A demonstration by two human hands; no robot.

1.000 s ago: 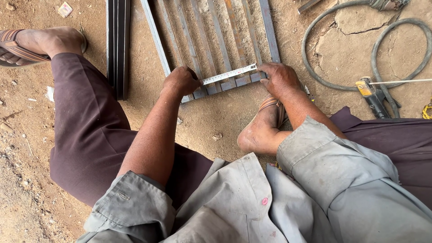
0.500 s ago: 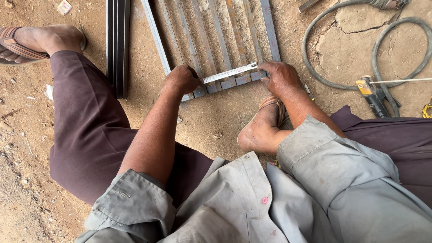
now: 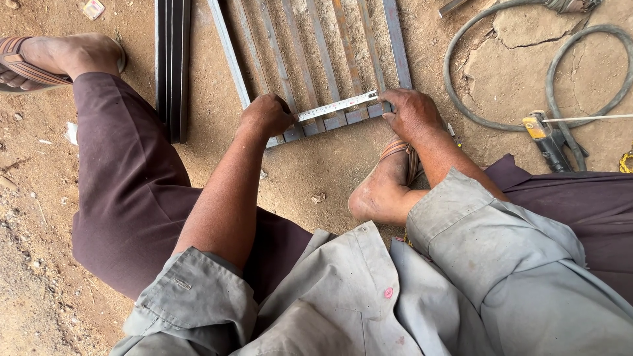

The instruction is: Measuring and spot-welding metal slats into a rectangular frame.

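A: Left hand (image 3: 266,115) closed on the tape measure (image 3: 336,105), pinning it at the metal grille (image 3: 316,66)'s left rail. Right hand (image 3: 412,113)?

B: Fingers curled, pressing the tape's far end on the right rail.

A: Risk?

B: Tape looks slanted across the bars; if either hand slips on the dusty steel, it'd likely skew the reading. Cable (image 3: 527,72) well apart.

Grey hose (image 3: 461,99), black bars (image 3: 173,66)

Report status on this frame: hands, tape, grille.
Left hand and right hand stretch tape measure across metal grille near its end. Hose lies clear, right.
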